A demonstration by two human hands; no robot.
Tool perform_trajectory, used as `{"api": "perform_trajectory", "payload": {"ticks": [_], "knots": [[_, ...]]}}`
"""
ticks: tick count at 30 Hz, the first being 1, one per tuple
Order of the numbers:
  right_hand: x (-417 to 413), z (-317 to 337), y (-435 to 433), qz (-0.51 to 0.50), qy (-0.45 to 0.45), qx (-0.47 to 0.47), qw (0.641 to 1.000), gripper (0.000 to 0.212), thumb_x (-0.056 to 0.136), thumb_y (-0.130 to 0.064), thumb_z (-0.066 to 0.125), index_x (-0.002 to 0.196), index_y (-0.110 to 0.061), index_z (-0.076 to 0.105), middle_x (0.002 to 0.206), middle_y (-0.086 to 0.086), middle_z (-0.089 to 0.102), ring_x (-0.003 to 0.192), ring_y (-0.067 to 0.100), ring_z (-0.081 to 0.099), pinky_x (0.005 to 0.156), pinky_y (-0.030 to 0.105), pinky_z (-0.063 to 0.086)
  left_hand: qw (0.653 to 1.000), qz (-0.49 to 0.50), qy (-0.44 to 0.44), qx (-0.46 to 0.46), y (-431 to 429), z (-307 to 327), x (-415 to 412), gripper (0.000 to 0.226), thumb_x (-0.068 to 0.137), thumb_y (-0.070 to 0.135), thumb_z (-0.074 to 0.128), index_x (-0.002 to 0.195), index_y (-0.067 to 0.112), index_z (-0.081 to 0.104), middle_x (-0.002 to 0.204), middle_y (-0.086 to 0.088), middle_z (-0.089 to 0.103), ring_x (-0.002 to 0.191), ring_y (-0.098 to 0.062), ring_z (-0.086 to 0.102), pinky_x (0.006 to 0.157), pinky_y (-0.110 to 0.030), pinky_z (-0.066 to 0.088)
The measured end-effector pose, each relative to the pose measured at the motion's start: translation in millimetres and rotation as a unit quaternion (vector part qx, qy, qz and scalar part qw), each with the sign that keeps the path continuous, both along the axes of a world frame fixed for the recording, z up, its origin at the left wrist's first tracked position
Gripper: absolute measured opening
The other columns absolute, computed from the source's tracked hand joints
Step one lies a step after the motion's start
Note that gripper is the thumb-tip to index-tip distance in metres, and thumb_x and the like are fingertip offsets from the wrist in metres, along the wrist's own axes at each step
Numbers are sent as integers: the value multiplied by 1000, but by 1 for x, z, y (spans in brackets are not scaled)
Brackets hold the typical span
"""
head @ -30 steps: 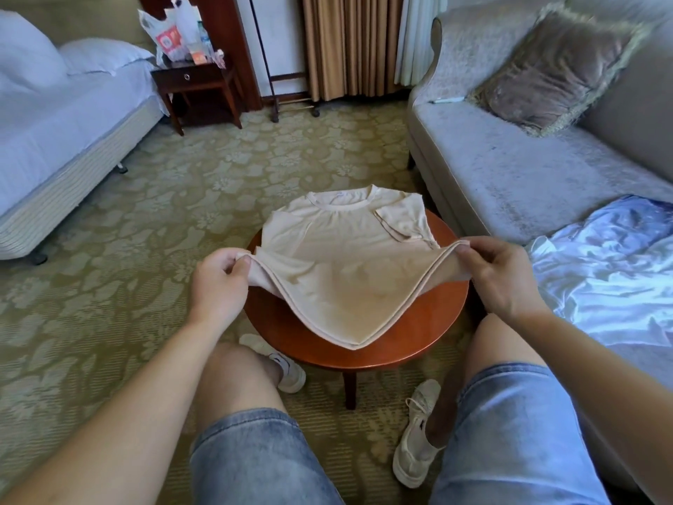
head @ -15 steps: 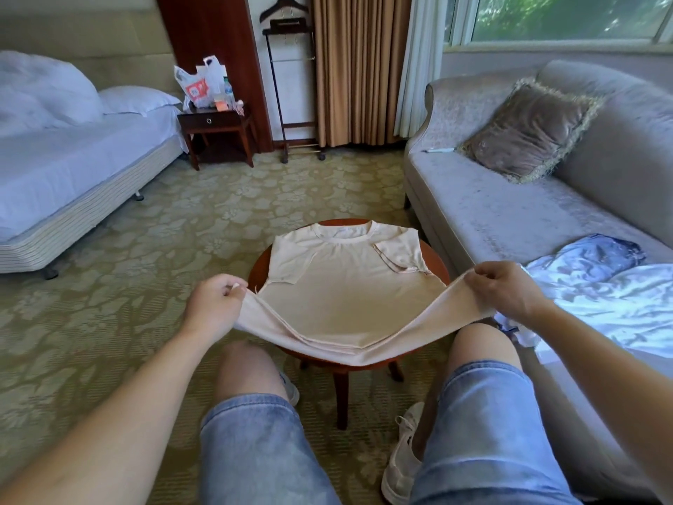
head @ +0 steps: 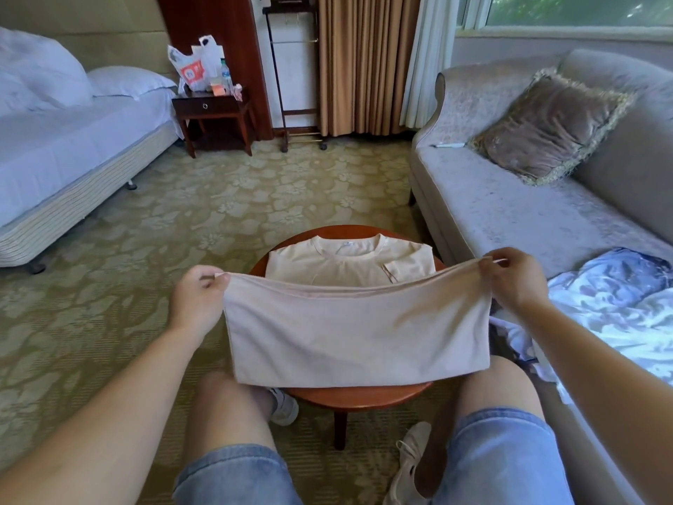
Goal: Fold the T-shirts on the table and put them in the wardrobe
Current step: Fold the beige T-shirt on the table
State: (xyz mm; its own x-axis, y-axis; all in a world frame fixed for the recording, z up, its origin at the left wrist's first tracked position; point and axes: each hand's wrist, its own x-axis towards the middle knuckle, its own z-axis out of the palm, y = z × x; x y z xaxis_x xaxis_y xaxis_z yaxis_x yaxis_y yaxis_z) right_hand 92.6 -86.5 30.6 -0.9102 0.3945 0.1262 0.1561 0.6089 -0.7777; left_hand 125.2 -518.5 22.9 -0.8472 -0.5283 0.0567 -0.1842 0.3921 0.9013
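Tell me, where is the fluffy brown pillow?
The brown pillow is at the upper right of the head view, leaning against the back of the grey sofa, below the window.

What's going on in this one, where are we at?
A seated person is midway through folding a beige T-shirt on a small round wooden table. The left hand and the right hand each pinch a bottom corner, holding the hem raised and stretched between them. The collar end lies flat on the table, one sleeve folded inward. The fold is not yet laid down. Crumpled pale blue fabric lies on the sofa at the person's right.
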Motion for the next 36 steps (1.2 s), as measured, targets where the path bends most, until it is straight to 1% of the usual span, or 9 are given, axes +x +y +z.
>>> {"api": "perform_trajectory", "payload": {"ticks": [3, 6, 13, 15, 17, 20, 23, 31, 36], "knots": [[-48, -5, -3, -31, 1, 7, 999, 20, 91, -17, 56, 105, -8, 69, 98, 16, 69, 95, 35, 63, 75, 31, 42, 998, 36, 20, 46, 2, 0, -44, 5, 93, 18, 63, 88, 17, 63, 88, -3, 64, 85, -23, 61, 81, -42, 57], [-95, -14, -4, -39, -16, 27, 999, 23, 91, -18, 56, 107, -8, 69, 102, 17, 69, 99, 36, 62, 74, 31, 40, 991, 78, 34, 101, 10, -3, -88, 1, 94, 16, 62, 94, 16, 63, 83, 6, 58, 72, -9, 53, 48, -19, 53], [-201, -28, -13, -65, -41, 34, 996, 26, 91, -16, 53, 112, -8, 68, 106, 18, 67, 101, 35, 61, 75, 29, 41, 981, 121, 1, 151, -2, -19, -211, 5, 90, 16, 68, 94, 18, 65, 98, -4, 62, 84, -16, 58, 46, -18, 50], [-231, -33, -19, -64, -57, 22, 996, 25, 88, -15, 54, 106, -6, 69, 88, 19, 66, 82, 30, 65, 71, 31, 45, 985, 110, -27, 131, -5, -30, -246, 6, 90, 12, 68, 89, 17, 64, 100, -5, 62, 86, -17, 59, 46, -17, 49], [-255, -48, -23, -73, -74, -13, 994, 31, 80, -19, 54, 102, -4, 69, 75, 15, 65, 67, 22, 67, 69, 39, 53, 987, 100, -55, 115, -6, -48, -276, 10, 89, 10, 68, 82, 16, 64, 102, -6, 64, 90, -19, 62, 54, -21, 54], [-266, -81, -35, -72, -87, -30, 993, 48, 87, -15, 52, 135, -9, 51, 120, 20, 63, 112, 31, 61, 98, 40, 48, 991, 96, -95, -15, 6, -81, -296, 26, 91, 22, 64, 113, 9, 67, 120, -11, 66, 112, -26, 62, 95, -32, 50], [-241, -104, -54, -3, -80, 40, 996, 62, 96, -15, 48, 153, -10, 23, 151, 17, 37, 138, 30, 37, 110, 30, 28, 981, 33, -75, -173, 38, -108, -274, 55, 93, 33, 60, 140, 9, 46, 144, -15, 45, 135, -30, 40, 113, -35, 29], [-144, -129, -86, 198, -245, 282, 906, 64, 99, -59, 24, 154, -27, 18, 163, 5, -7, 149, 29, -11, 117, 55, -6, 883, -133, -249, -376, 72, -122, -181, 64, 94, 60, 35, 148, 26, 32, 158, -2, 19, 146, -28, 12, 117, -59, 6], [-118, -139, -71, 186, -282, 323, 884, 74, 93, -69, 15, 155, -32, 2, 163, 1, -13, 149, 29, -14, 118, 61, -1, 860, -145, -306, -382, 59, -132, -138, 72, 93, 68, 21, 154, 30, 15, 163, 1, -5, 149, -29, -5, 117, -59, -3]]}}
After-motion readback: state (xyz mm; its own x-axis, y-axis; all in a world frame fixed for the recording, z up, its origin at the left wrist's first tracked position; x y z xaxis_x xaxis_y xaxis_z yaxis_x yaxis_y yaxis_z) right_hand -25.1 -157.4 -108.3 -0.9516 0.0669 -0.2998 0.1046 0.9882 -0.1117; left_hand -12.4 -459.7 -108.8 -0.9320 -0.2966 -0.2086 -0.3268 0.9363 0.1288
